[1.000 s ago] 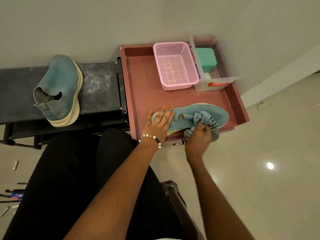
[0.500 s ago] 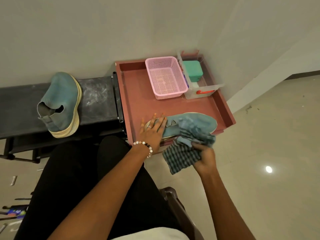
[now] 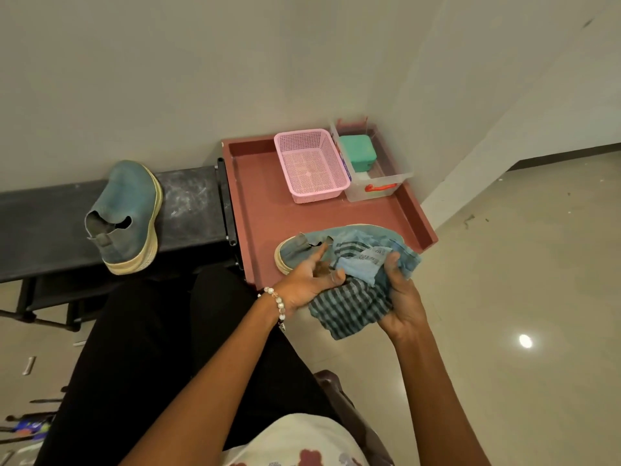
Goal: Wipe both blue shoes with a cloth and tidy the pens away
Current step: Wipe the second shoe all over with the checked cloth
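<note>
One blue shoe (image 3: pixel 295 250) lies on its side at the front of the reddish tray (image 3: pixel 258 203), partly hidden by the cloth and my hands. A second blue shoe (image 3: pixel 126 210) stands on the black bench (image 3: pixel 191 203) to the left. I hold a blue checked cloth (image 3: pixel 353 307) bunched between both hands, just in front of the tray. My left hand (image 3: pixel 309 280) grips its left side with the fingers curled. My right hand (image 3: pixel 401 297) clasps its right side from below. Several pens (image 3: pixel 30 423) lie on the floor at the lower left, partly cut off.
A pink mesh basket (image 3: pixel 312 166) and a clear box (image 3: pixel 376 183) holding a green case (image 3: pixel 358 153) stand at the back of the tray. A wall runs behind. My black-clad legs fill the lower middle. A dark chair edge (image 3: pixel 339 395) shows below my arms.
My left hand has left the shoe and joined my right hand on the cloth. The cloth has come off the shoe and is now bunched between both hands.
</note>
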Motion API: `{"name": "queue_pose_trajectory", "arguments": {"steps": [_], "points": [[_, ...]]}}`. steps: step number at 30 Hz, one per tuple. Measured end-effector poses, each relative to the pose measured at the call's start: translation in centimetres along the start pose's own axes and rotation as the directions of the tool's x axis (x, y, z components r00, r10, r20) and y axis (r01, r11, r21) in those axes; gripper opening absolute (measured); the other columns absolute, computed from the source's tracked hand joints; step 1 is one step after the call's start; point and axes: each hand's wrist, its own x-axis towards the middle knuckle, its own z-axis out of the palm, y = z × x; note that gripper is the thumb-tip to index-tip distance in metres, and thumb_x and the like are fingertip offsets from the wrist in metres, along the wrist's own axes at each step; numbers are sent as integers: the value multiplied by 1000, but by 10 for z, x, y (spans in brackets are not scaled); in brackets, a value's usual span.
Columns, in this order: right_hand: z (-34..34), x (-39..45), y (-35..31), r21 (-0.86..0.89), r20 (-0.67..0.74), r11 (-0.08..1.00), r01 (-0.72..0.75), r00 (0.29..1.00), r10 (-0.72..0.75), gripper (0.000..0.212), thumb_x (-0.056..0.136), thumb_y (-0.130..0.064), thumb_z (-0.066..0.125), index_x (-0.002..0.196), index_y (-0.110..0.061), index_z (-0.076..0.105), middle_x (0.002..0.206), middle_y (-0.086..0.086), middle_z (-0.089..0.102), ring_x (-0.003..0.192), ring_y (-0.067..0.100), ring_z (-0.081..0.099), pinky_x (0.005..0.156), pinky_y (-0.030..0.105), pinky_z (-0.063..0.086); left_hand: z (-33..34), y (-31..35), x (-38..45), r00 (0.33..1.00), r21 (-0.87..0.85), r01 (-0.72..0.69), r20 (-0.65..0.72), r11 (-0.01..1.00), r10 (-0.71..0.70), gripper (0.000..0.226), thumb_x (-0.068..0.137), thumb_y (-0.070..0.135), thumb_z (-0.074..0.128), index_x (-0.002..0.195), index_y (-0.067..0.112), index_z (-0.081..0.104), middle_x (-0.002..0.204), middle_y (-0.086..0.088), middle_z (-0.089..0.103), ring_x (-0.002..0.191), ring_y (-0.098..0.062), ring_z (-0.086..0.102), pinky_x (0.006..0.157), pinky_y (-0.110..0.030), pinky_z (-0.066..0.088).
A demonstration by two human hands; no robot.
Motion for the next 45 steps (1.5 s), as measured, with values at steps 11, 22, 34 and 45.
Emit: {"name": "queue_pose_trajectory", "arguments": {"steps": [11, 22, 34, 45], "points": [[8, -28, -33, -455, -85, 882, -123, 992, 95, 57, 69, 9, 67, 124, 3, 55, 113, 19, 67, 98, 30, 67, 73, 35, 57, 15, 15, 1, 913, -151, -94, -408, 984, 25, 16, 85, 23, 72, 78, 9, 69, 73, -3, 72, 67, -16, 68, 61, -24, 52], [-11, -43, 1, 56, -28, 986, -157, 987, 159, 60, 81, -27, 70, 132, -1, 51, 129, 22, 56, 118, 35, 56, 92, 48, 50, 27, 6, 13, 796, 31, 73, -604, 997, -39, 37, 97, 36, 51, 72, 9, 60, 82, -11, 64, 81, -25, 61, 85, -38, 52], [-25, -41, 12, -40, -269, 949, -313, 918, 291, 60, 59, -15, 88, 112, 1, 65, 114, 22, 66, 98, 33, 67, 75, 45, 57, 35, -5, 18, 741, 363, 96, -648, 927, 177, 32, 89, 38, 65, 78, 8, 66, 73, -1, 62, 70, -16, 57, 68, -32, 47], [-54, -5, -28, -1, -621, 1000, -14, 784, 10, 33, 79, 1, 65, 112, 1, 60, 115, 21, 63, 91, 30, 64, 63, 41, 56, -5, -32, 52, 762, 979, -117, 195, -164, 617, 35, 63, 8, 81, 97, 7, 73, 103, -11, 69, 97, -30, 66, 83, -40, 56]]}}
